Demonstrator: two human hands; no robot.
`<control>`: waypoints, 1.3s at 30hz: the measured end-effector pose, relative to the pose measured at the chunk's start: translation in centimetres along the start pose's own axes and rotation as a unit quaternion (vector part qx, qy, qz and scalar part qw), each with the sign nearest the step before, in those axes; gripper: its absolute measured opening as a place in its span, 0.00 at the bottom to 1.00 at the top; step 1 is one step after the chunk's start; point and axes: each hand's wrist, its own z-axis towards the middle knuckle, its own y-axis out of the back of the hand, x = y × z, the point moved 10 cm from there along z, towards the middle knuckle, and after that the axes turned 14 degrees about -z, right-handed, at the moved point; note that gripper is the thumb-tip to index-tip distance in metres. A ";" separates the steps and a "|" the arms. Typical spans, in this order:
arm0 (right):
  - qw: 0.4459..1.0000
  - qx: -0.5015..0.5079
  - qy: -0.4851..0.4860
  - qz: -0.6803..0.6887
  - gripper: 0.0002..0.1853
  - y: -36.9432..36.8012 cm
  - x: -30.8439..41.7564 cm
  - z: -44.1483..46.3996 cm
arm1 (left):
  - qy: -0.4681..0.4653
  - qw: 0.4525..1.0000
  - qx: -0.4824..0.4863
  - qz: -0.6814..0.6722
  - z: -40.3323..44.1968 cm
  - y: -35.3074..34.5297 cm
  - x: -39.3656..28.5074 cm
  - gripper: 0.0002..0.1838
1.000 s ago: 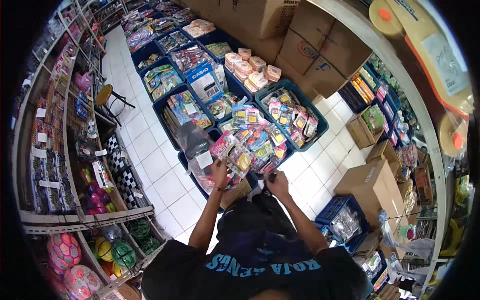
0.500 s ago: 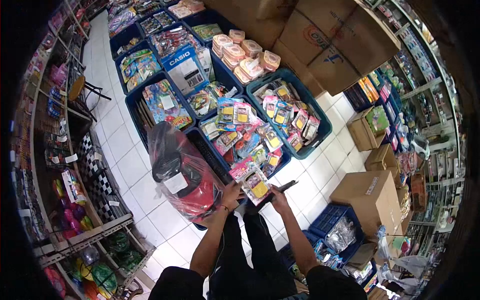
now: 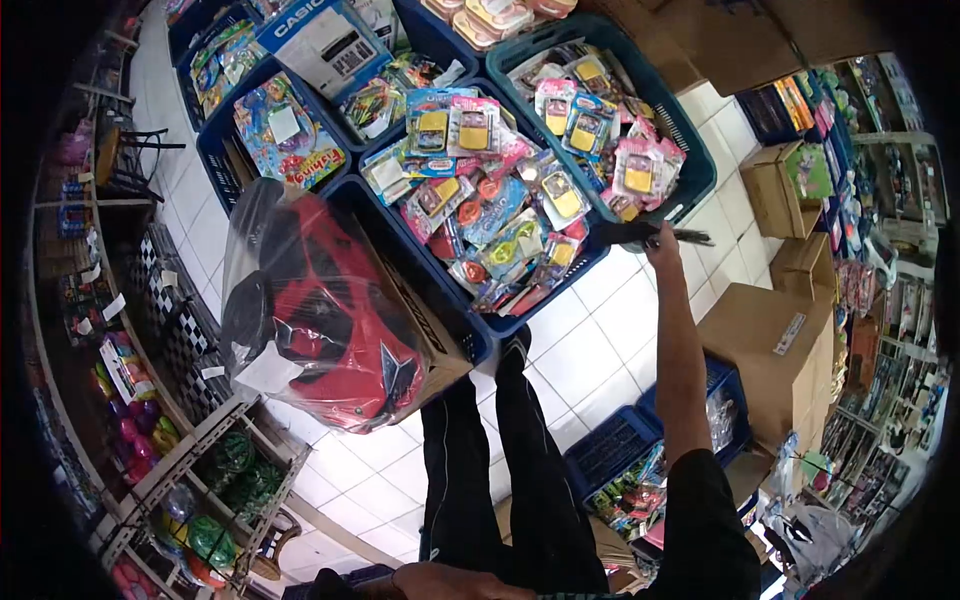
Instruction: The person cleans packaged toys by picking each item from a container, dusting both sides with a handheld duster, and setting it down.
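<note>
My right hand (image 3: 660, 245) reaches out to the front rim of the teal crate (image 3: 705, 165), closed on a dark, thin bristly object (image 3: 625, 233) whose kind I cannot make out. Just beyond it, a pink and yellow toy blister pack (image 3: 640, 172) lies on top of other packs in that crate. Left of the hand, a blue crate (image 3: 505, 325) holds several more carded toys, among them a yellow-fronted pack (image 3: 562, 195). My left hand (image 3: 460, 582) is drawn back at my waist, cut off by the bottom edge, its fingers only partly visible.
A red and black ride-on toy (image 3: 345, 330) in clear plastic stands at the left. A Casio box (image 3: 325, 45) leans among crates behind. Cardboard boxes (image 3: 765, 335) and stocked shelves line the right; a rack (image 3: 190, 470) stands at lower left. White tiles (image 3: 590, 330) show between.
The pink toy pack has left my hands. My right hand has moved forward and right to the teal crate with the dark object, while my left hand has drawn back to my waist.
</note>
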 end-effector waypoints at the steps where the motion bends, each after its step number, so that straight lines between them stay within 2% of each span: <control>1: 0.998 -0.039 -0.031 -0.039 0.17 0.6 -0.4 0.0 | -0.005 1.000 -0.008 0.022 0.1 0.5 0.0 0.09; 2: 0.988 -0.087 -0.125 -0.013 0.19 -0.2 -0.3 -2.2 | -0.012 0.999 -0.011 0.045 0.3 0.8 0.1 0.09; 4: 0.999 -0.010 -0.003 -0.051 0.19 -3.2 1.4 -3.8 | -0.031 0.996 -0.012 0.087 0.9 0.6 0.1 0.09; 6: 0.968 -0.041 0.055 -0.242 0.17 -3.7 1.7 -5.9 | -0.079 0.992 -0.045 0.085 2.7 -0.1 0.0 0.09; 8: 0.956 0.147 0.142 -0.212 0.16 -7.3 -0.9 -8.6 | -0.177 0.972 -0.156 0.020 5.4 0.4 -0.7 0.13; 9: 0.905 0.131 0.165 -0.370 0.18 -8.2 -2.0 -9.1 | -0.144 0.968 -0.196 -0.067 5.8 0.1 1.6 0.16; 10: 0.921 0.190 0.140 -0.310 0.20 -11.3 -0.9 -13.9 | -0.191 0.943 -0.258 -0.091 5.7 0.6 1.9 0.15; 11: 0.891 0.122 0.092 -0.427 0.22 -8.9 -4.9 -11.4 | -0.230 0.909 -0.325 -0.121 5.4 1.0 2.3 0.15; 12: 0.919 0.249 0.122 -0.279 0.22 -7.7 -9.8 -9.4 | -0.231 0.886 -0.369 -0.157 5.1 1.2 3.2 0.14; 14: 0.918 0.218 0.032 -0.331 0.24 -4.7 -15.7 -5.8 | -0.244 0.859 -0.395 -0.217 4.9 1.6 5.3 0.12; 16: 0.944 0.195 -0.003 -0.265 0.15 -10.2 -12.1 -13.0 | -0.262 0.853 -0.363 -0.268 5.2 1.5 6.5 0.12; 17: 0.943 0.185 -0.012 -0.278 0.14 -9.5 -12.7 -13.3 | -0.260 0.838 -0.388 -0.282 5.2 1.4 7.1 0.13; 19: 0.944 0.172 -0.011 -0.283 0.14 -11.4 -13.4 -12.5 | -0.309 0.820 -0.323 -0.357 6.2 1.3 8.1 0.17; 21: 0.947 0.159 0.036 -0.278 0.14 -12.4 -13.1 -9.8 | -0.308 0.828 -0.289 -0.369 6.8 1.9 8.4 0.16; 24: 0.934 0.171 0.048 -0.309 0.14 -11.9 -12.2 -11.7 | -0.290 0.832 -0.305 -0.361 7.0 1.2 8.6 0.15; 25: 0.934 0.228 0.103 -0.255 0.13 -12.1 -11.9 -11.7 | -0.289 0.835 -0.300 -0.360 7.1 1.1 8.5 0.15; 28: 0.937 0.146 0.060 -0.312 0.14 -11.3 -12.1 -9.8 | -0.283 0.846 -0.291 -0.346 7.1 1.3 7.9 0.15; 29: 0.923 0.115 0.128 -0.343 0.26 -9.9 -11.5 -8.9 | -0.281 0.850 -0.289 -0.339 7.1 1.3 7.7 0.14; 34: 0.904 0.139 0.087 -0.395 0.20 -7.7 -13.5 -4.9 | -0.256 0.873 -0.280 -0.306 7.4 2.6 6.9 0.14; 35: 0.913 0.209 0.112 -0.333 0.20 -6.8 -15.3 -2.6 | -0.248 0.877 -0.282 -0.299 7.3 3.1 6.7 0.13; 36: 0.877 0.160 0.147 -0.430 0.18 -5.7 -14.7 -2.8 | -0.241 0.883 -0.275 -0.296 7.6 3.3 6.6 0.13; 38: 0.908 0.072 0.066 -0.407 0.17 -7.3 -12.8 -3.6 | -0.207 0.908 -0.242 -0.271 8.1 4.1 6.1 0.13; 39: 0.903 0.053 0.083 -0.419 0.19 -6.6 -13.0 -2.3 | -0.180 0.920 -0.226 -0.265 8.1 4.5 6.2 0.13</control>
